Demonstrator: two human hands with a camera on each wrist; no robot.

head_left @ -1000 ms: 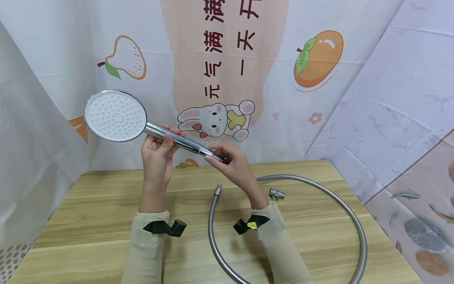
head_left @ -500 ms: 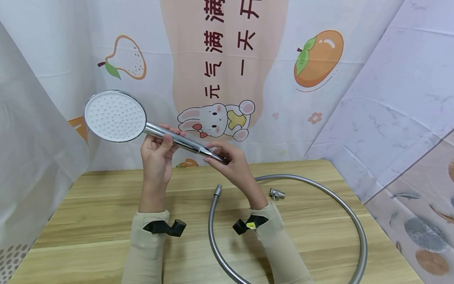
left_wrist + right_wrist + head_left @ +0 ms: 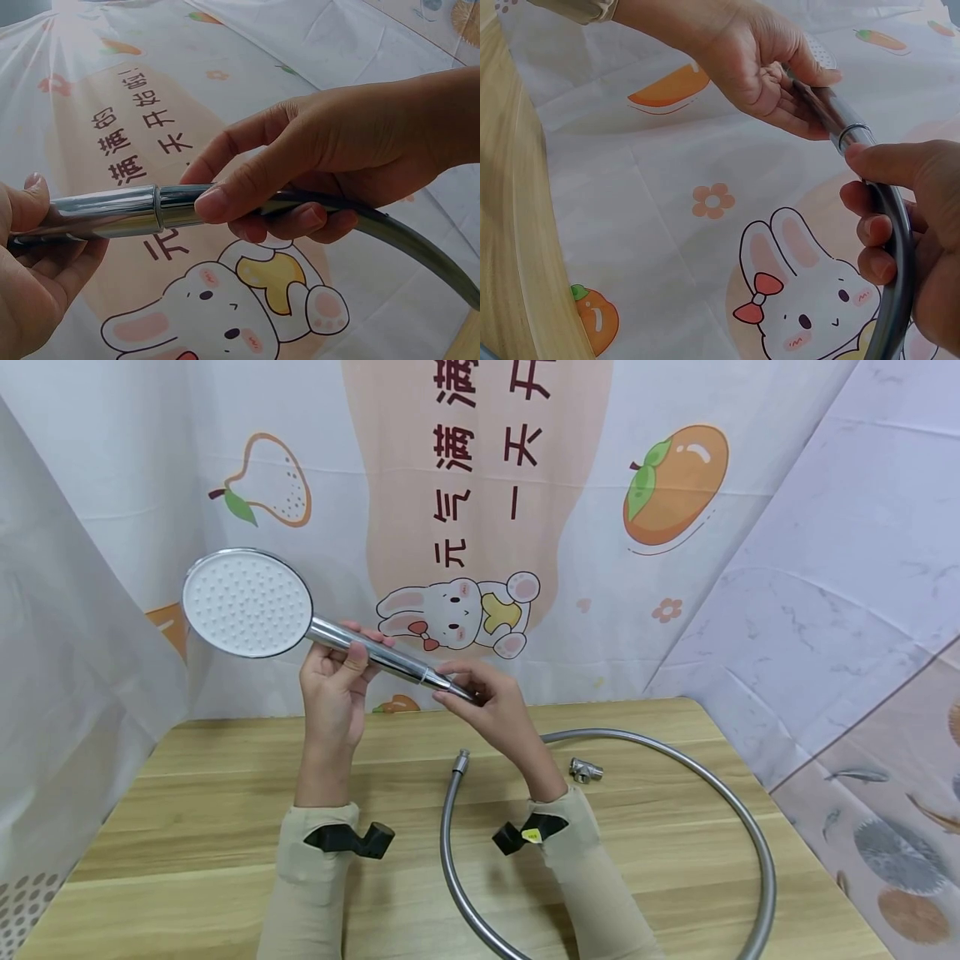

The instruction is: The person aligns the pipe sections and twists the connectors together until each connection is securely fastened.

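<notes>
My left hand [image 3: 330, 706] holds a chrome shower head [image 3: 247, 602] by its handle [image 3: 105, 214], above the table. The round white nozzle face tilts toward me at the upper left of the head view. At the handle's lower end, my right hand [image 3: 491, 703] pinches the chrome connector [image 3: 184, 206] of a grey shower hose [image 3: 901, 255] between thumb and fingers. The connector meets the handle with a thin seam. From there the hose bends away beneath the right palm; the right forearm hides part of it in the head view.
The hose's far length [image 3: 768, 877] loops across the wooden table [image 3: 187, 827], and its loose end [image 3: 461, 764] lies between the forearms. A small metal valve fitting [image 3: 585, 770] sits right of the right wrist. A printed curtain [image 3: 570, 643] stands behind the table.
Almost nothing differs. Both hands keep their grips on the shower head and hose connector, with only a very slight shift of the whole view.
</notes>
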